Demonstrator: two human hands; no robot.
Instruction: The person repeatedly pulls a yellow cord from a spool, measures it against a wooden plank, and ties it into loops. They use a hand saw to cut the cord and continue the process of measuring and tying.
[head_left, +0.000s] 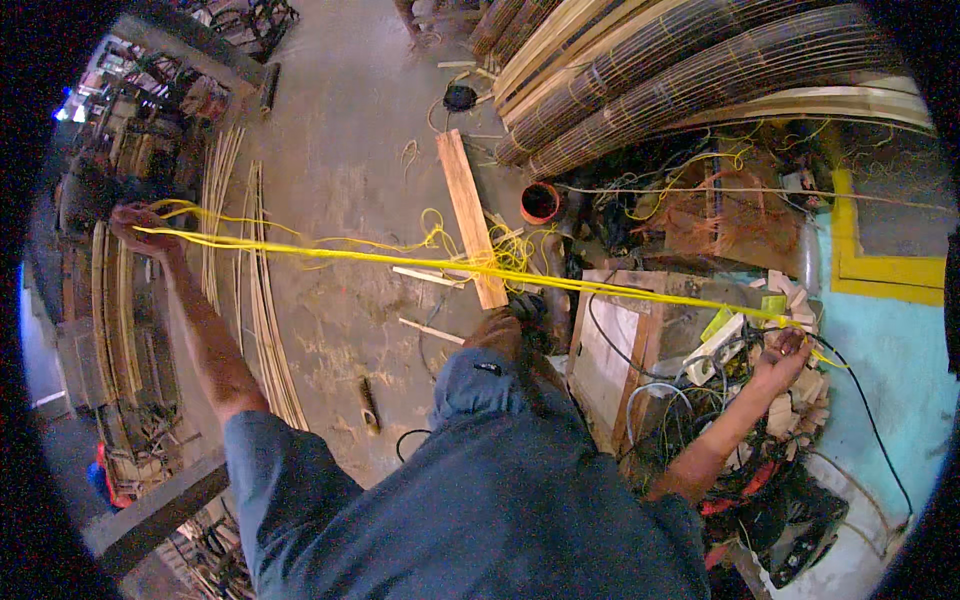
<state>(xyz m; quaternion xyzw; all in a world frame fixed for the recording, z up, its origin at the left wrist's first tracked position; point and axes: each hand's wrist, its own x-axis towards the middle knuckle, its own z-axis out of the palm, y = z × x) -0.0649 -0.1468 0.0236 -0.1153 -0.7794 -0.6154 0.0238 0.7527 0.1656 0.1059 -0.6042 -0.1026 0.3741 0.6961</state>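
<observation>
Several strands of yellow cord (400, 258) run taut across my front, between my two outstretched arms. At the far left my left hand (143, 230) is closed around one end, where a looser strand also leaves it. My right hand (785, 352) grips the other end at the right, with a short tail sticking out past the fingers. Below the stretched strands, a tangle of loose yellow cord (515, 250) lies on the floor beside a wooden plank (463, 190). The plank's near end reaches to my foot.
Rolled slatted mats (700, 90) lie at the back right. An orange-rimmed pot (540, 203) stands near the plank. Below my right arm are a wooden box (610, 340), wood offcuts (800, 400) and cables. Long thin strips (262, 300) lie on the floor at left, near a brush (370, 405).
</observation>
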